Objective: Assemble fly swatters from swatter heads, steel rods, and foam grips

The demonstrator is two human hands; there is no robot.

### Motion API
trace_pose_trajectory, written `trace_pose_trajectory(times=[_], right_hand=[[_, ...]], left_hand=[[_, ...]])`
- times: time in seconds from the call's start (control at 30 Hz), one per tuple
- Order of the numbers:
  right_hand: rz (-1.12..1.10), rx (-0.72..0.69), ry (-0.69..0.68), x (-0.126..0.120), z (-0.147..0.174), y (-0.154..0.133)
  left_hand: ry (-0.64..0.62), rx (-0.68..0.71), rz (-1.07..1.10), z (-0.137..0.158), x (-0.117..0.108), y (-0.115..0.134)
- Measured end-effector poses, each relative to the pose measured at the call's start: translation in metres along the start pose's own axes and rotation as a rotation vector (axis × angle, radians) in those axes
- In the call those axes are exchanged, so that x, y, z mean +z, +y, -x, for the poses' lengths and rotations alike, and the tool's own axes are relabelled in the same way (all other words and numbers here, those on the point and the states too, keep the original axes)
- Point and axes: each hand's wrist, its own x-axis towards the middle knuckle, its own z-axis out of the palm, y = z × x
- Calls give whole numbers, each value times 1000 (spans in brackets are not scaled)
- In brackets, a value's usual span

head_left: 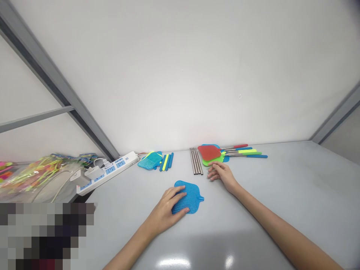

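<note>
My left hand (167, 210) lies on a blue fly swatter head (192, 195), fingers spread across its perforated surface and thumb near its lower edge. The head is flat on the table, its short socket pointing right. My right hand (222, 175) is over the table with loosely bent fingers, nothing visible in them. Just left of its fingertips lie several metal rods (196, 161) side by side. Beyond it is a pile of fly swatters with handles, a red one (209, 152) on top and a green one (208, 163) partly under it.
Farther left lie several blue and yellow handle grips (166, 162) beside stacked swatter heads (150, 161). A white power strip (109, 172) with plugged-in chargers runs along the table's left edge. Clear plastic bags of colourful items (36, 176) are beyond it. A white wall (180, 75) rises behind.
</note>
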Motion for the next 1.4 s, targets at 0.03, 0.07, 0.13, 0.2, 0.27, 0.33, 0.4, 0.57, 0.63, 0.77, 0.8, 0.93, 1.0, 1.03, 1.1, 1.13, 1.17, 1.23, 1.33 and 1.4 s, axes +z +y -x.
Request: trace_pose_trajectory(times=[0.03,0.07,0.13,0.2,0.27,0.33,0.4,0.57,0.63,0.77,0.8,0.93,1.0,1.03,1.1,1.13,1.17,1.23,1.33,1.4], right_hand=[[7,13,-30,3,2,1],[19,22,-60,6,3,2],[64,23,-112,9,5,4],[110,14,-134,10,6,4],[121,17,-127,10,7,4],[96,38,-111,10,7,2],[63,58,-97,10,7,1],[32,87,-94,10,6,-2],[34,96,-92,10,6,-2],[34,100,-88,10,6,-2],[29,102,-84,9,6,-2],[5,104,-56,10,6,-2],[-3,107,-39,10,6,-2],[-5,111,-30,10,6,-2],[-9,123,-13,10,5,-2],[-12,132,-7,9,5,-2],[-17,144,-7,9,6,-3],[-37,179,-33,7,7,-5],[-85,251,-111,6,10,-9],[-118,290,-156,6,13,-11]], left_hand=[[-2,0,0,-1,0,1],[-7,-2,2,-1,0,1],[-22,-6,3,-3,0,1],[-41,-12,-3,-6,1,0],[-61,-15,-12,-9,2,-1],[-83,-10,-18,-13,3,-1],[-103,2,-21,-17,3,0],[-150,44,-36,-28,4,6],[-166,62,-29,-32,4,9],[-163,66,-13,-41,6,15],[-159,65,-10,-43,7,15],[-137,49,0,-48,10,15],[-132,33,4,-48,11,14],[-133,26,6,-48,11,14],[-132,12,13,-47,11,14],[-129,4,19,-46,11,14],[-123,-3,27,-45,11,15],[-110,-12,46,-44,11,16],[-97,-30,72,-43,12,15],[-86,-62,86,-43,12,12]])
